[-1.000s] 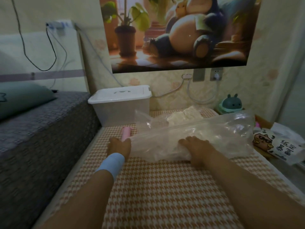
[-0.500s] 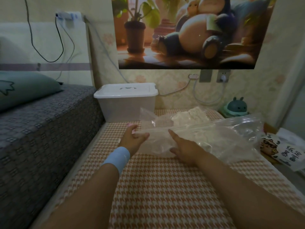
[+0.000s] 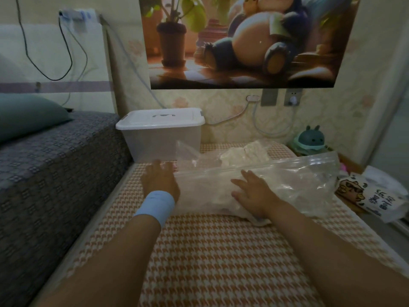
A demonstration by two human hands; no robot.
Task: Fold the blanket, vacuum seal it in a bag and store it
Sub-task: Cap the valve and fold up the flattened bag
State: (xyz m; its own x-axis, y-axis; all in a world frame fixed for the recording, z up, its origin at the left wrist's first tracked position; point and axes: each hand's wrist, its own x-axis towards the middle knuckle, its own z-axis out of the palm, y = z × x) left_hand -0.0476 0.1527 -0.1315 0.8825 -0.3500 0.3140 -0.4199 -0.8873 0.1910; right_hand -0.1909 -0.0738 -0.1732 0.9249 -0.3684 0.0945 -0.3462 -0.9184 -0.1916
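In the head view, the right hand [image 3: 252,193] is pressing flat, fingers spread, on the clear bag [image 3: 287,182] that is holding the pale blanket [image 3: 221,203] beneath it; the left hand [image 3: 160,180], fingers straight, is touching the bag's end, the lidded storage box [image 3: 161,134] sitting just beyond

Left forearm [image 3: 106,262] and right forearm [image 3: 321,244] reach forward from the lower edge, bare, converging slightly. The left hand [image 3: 160,179] lies palm down, fingers straight and pointing ahead, tips blurred. A pale blue band [image 3: 155,206] wraps the left wrist. The right hand [image 3: 252,192] lies palm down, fingers straight and spread, thumb out toward the left. Hands apart, the left a little further forward.
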